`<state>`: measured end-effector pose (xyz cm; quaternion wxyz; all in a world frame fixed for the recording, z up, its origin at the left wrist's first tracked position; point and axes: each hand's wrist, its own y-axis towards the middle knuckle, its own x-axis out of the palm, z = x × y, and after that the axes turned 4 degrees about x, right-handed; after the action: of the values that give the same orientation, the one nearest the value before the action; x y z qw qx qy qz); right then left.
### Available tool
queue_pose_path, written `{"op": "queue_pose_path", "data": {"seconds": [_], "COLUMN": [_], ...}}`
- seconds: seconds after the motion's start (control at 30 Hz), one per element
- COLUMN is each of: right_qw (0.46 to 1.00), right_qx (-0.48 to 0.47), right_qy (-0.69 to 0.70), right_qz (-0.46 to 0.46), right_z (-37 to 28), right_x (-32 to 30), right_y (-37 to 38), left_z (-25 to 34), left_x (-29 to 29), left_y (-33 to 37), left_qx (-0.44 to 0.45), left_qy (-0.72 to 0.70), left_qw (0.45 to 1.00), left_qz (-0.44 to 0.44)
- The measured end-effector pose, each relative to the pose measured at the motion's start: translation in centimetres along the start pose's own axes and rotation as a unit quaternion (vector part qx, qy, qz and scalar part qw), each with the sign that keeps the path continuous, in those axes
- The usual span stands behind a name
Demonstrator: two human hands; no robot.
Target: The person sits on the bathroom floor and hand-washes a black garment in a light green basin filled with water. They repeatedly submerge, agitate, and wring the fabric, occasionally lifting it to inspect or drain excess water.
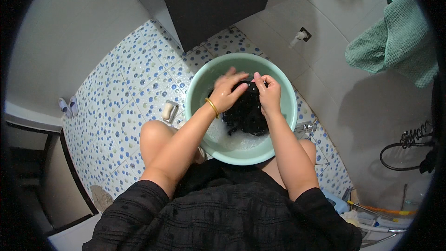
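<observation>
A pale green plastic basin (288,137) stands on the floor between my knees, with soapy, foamy water (237,143) in it. Wet black cloth (248,114) lies bunched in the water. My right hand (268,94) is closed on the cloth's upper part, thumb and fingers pinching it. Over the cloth's left side is my left hand (227,90), its fingers stretched and apart, the fingertips smeared by motion. A gold bangle (212,107) circles my left wrist.
A soap bar (167,110) sits in a dish left of the basin. Behind the basin stands a dark cabinet (209,4). At right are a wall pipe (298,38), a hanging green towel (395,42) and a coiled hose (409,144). Slippers (68,107) lie far left.
</observation>
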<state>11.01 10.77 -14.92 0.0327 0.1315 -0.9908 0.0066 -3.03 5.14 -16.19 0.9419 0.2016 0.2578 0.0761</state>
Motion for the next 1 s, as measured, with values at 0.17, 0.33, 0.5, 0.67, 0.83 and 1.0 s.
{"op": "queue_pose_path", "data": {"seconds": [0.17,0.33,0.5,0.67,0.83,1.0], "right_qw": [0.979,0.963,0.895,0.955,0.963,0.92], "right_qx": [0.041,0.028,0.094,0.15,0.081,-0.229], "right_qy": [0.168,-0.02,-0.263,0.254,0.228,-0.314], "right_qz": [-0.106,-0.268,-0.347,-0.015,-0.118,-0.059], "right_z": [-1.7,-2.1,0.4,4.6,-4.1,-2.7], "right_x": [-0.4,-1.1,-2.0,-3.7,-0.2,3.5], "right_y": [-1.0,-1.7,-2.1,-0.2,-2.8,-6.1], "left_z": [2.9,4.0,3.6,2.5,0.7,-3.7], "left_x": [-1.5,-3.5,-5.0,-4.1,0.2,4.1], "left_y": [0.2,0.4,0.4,0.7,0.1,-0.7], "left_qx": [-0.115,-0.203,-0.162,-0.247,-0.327,-0.341], "left_qy": [-0.064,-0.575,-0.782,-0.695,-0.603,-0.409], "left_qw": [0.986,0.79,0.594,0.664,0.707,0.834], "left_qz": [-0.105,0.067,0.096,0.123,0.172,0.145]}}
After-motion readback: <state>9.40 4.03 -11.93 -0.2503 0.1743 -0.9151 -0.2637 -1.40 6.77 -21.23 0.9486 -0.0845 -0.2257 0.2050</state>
